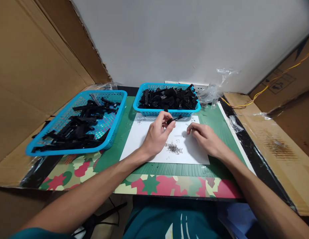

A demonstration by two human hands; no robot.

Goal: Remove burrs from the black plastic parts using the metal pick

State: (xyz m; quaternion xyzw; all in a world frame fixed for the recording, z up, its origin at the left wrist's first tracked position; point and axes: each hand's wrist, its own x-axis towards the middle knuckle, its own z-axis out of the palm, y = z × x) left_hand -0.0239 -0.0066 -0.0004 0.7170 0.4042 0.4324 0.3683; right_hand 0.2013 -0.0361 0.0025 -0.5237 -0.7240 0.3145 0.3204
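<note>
My left hand (158,134) grips a small black plastic part (178,118) between thumb and fingers, over a white sheet of paper (139,139). To its right, my right hand (202,134) is closed, thumb and fingertips drawn together above the paper; anything between them is too small to make out. A pile of tiny metal pieces (174,148) lies on the sheet between the two hands. Behind the hands, a blue basket (166,112) is heaped with black parts (169,98).
A larger blue basket (119,113) with black parts stands at the left. Crumpled clear plastic (210,94) lies at the back right, near a yellow wire (259,94). Cardboard (281,142) flanks the green mat (219,162), with a patterned strip along the front edge.
</note>
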